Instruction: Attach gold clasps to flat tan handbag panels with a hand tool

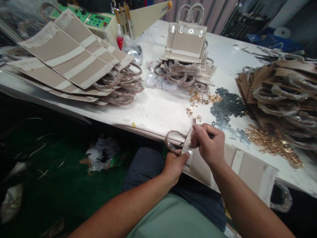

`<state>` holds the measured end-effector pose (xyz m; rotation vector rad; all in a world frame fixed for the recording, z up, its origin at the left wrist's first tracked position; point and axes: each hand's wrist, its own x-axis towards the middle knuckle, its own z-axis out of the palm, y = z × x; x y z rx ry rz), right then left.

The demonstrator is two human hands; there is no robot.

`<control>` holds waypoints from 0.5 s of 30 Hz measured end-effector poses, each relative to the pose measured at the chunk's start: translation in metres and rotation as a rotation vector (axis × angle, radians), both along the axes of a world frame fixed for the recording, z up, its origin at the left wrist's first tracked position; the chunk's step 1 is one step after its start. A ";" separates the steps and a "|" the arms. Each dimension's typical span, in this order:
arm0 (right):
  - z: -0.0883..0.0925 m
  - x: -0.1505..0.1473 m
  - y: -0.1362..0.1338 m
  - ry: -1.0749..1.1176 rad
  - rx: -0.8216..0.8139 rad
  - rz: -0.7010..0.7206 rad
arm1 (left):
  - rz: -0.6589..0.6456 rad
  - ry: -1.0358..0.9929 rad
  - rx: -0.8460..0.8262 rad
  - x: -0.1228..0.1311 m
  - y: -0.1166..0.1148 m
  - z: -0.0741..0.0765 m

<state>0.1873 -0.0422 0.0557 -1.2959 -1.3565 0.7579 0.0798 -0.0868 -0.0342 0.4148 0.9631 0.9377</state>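
The white surface point(153, 112) runs across the frame above your lap, with green flooring point(69, 188) below it at lower left and a crumpled plastic bag point(102, 153) lying there. Flat beige bag panels point(66, 56) with plastic-wrapped handles are stacked at upper left, a second stack point(188, 43) stands at top centre, and a looser heap point(279, 86) sits at right. At the top, behind the left stack, is a machine with a green control panel point(97, 21), and a red-tipped bottle point(120, 41) stands beside it. A dark perforated metal sheet point(229, 105) lies between the centre stack and the right heap. Gold fittings point(272, 145) are spread below the heap, and a smaller gold scatter point(200, 99) lies beneath the centre stack.

One beige bag point(250, 175) lies over the surface's front edge, lower right of centre, with its wrapped handle point(174, 140) at the left end. Your left hand point(174, 167) is closed on the bag's top edge, just beside that handle. Your right hand point(209, 145) is curled around a small dark-handled tool point(210, 135), close above the same edge. A tiny gold fitting point(194, 121) shows just above your right fingers point(198, 130); you cannot tell whether they grip it.
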 end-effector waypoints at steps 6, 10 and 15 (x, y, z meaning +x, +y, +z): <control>-0.002 -0.006 0.006 -0.246 0.041 0.168 | 0.012 -0.003 -0.001 0.000 0.001 0.003; -0.003 0.005 0.005 -0.056 0.018 0.114 | 0.002 -0.050 -0.012 -0.001 0.001 0.003; 0.015 0.006 -0.002 0.274 0.256 0.088 | -0.019 -0.035 -0.043 0.000 0.001 -0.002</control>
